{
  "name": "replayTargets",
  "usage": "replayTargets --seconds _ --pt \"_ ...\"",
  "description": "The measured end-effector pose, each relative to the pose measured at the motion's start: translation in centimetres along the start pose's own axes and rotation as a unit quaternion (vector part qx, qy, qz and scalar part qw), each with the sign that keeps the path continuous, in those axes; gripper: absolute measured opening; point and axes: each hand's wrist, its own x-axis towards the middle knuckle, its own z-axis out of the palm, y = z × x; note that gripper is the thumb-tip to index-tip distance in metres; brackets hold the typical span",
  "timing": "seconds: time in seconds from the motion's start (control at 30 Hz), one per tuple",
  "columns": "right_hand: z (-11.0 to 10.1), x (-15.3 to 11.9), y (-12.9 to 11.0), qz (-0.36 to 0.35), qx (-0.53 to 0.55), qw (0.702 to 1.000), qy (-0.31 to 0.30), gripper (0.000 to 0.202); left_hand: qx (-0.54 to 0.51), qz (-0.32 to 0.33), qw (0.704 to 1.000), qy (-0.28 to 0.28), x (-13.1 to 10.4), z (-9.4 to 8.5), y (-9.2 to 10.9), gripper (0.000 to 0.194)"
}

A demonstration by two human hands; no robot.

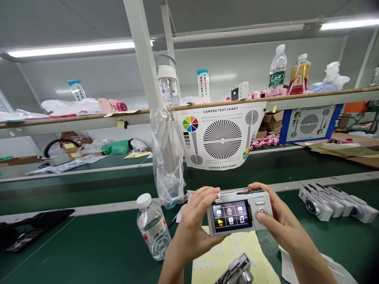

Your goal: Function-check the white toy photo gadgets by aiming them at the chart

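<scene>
A silver digital camera (257, 223) is held up between both hands, its back towards me. Its lit screen (231, 216) shows a menu of icons, one of them yellow. My left hand (195, 221) grips the left end, thumb below and fingers over the top. Around the right end is my right hand (281, 221), its thumb on the round control pad. Below, a second silver camera (235, 272) lies on a yellow sheet (260, 256) dotted with small pale pieces. Behind the held camera hangs a camera test chart (222, 138).
A clear water bottle (154, 228) stands left of my hands. Several silver cameras (334, 203) lie in a row at the right. A plastic bag (167, 157) hangs on the post (143, 51). The shelf (133, 117) crosses ahead, carrying bottles. Something black (32, 228) lies far left.
</scene>
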Motion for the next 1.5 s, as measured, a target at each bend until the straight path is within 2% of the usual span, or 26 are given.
replayTargets --seconds 0.23,0.63,0.93,1.33,1.5 --pt "0.3 0.1 -0.2 0.000 0.007 1.000 0.010 0.049 0.007 -0.025 0.999 -0.020 -0.2 0.2 -0.2 0.057" --pt "-0.4 0.1 -0.7 0.006 0.039 0.999 -0.022 0.050 0.012 -0.019 1.000 -0.017 0.1 0.2 -0.6 0.059" --pt "-0.1 -0.1 -0.2 -0.036 -0.003 0.998 0.061 0.038 0.046 0.031 0.998 0.023 0.0 0.9 0.8 0.054" --pt "-0.2 -0.1 -0.2 -0.031 -0.065 0.996 0.053 0.038 0.027 0.023 0.999 0.009 0.2 0.5 0.4 0.053" --pt "-0.2 -0.2 -0.6 -0.005 -0.037 0.998 0.042 0.037 0.012 0.012 1.000 0.004 0.1 0.4 0.2 0.056"
